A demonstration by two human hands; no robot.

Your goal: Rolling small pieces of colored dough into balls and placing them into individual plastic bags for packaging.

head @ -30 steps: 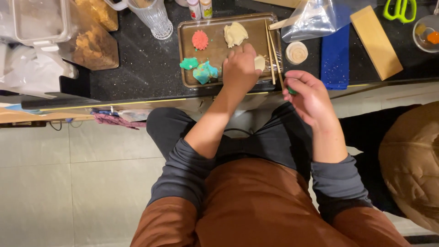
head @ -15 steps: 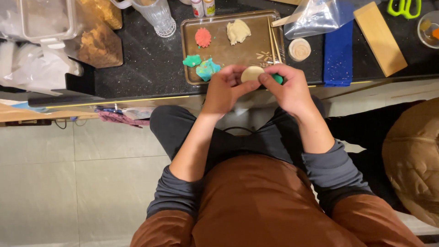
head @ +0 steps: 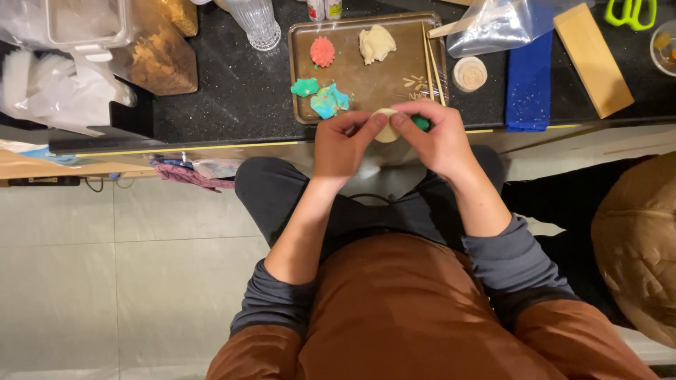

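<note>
My left hand [head: 343, 143] and my right hand [head: 436, 138] meet at the near edge of a brown tray [head: 370, 81], pinching a flat round piece of cream dough [head: 384, 128] between the fingertips. A bit of green dough [head: 421, 123] shows under my right fingers. On the tray lie a red ridged dough shape [head: 322, 51], a cream dough lump [head: 377, 43], a small green piece [head: 305, 87] and a blue-green piece [head: 329, 101]. Thin wooden sticks [head: 432, 65] rest along the tray's right side.
A clear plastic bag [head: 493, 27], a round cream disc [head: 470, 73], a blue cloth [head: 529, 79] and a wooden block [head: 591, 59] lie to the right on the black counter. Green scissors [head: 630, 10] sit far right. A ribbed glass [head: 253, 22] and containers stand left.
My left hand picked the cream dough off the tray and drew back to its near edge. My right hand came in from the right and now both hands pinch the dough.
</note>
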